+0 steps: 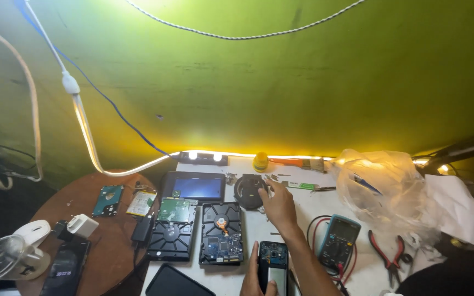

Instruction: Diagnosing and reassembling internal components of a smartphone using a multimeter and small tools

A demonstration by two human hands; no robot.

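**Two hands over a bench of opened electronics**

The left hand (pixel 254 277) sits at the six o'clock edge of the view, its fingers and thumb wrapped around an opened phone (pixel 273 263) with its back cover off; the board and battery face up. The phone rests on the white worktop (pixel 297 205), just beside the lower right corner of a hard drive.

The right hand (pixel 278 205) stretches forward toward twelve o'clock from the phone, palm down, fingers loosely spread and released. Its fingertips touch or hover at the right rim of a round black part (pixel 248 191); whether they pinch anything small cannot be told.

At nine o'clock from the right hand lie two bare hard drives: the nearer one (pixel 221 233) shows its circuit board, the farther one (pixel 172 229) carries a green board at its top. A tablet (pixel 194 186) lies beyond them.

At three o'clock from the forearm sits a blue-edged multimeter (pixel 338 235) with red and black leads, and past it red-handled pliers (pixel 389 252). A crumpled clear plastic bag (pixel 385 186) rises at two o'clock. A yellow pot (pixel 260 161) stands at twelve o'clock near the light strip (pixel 138 164).
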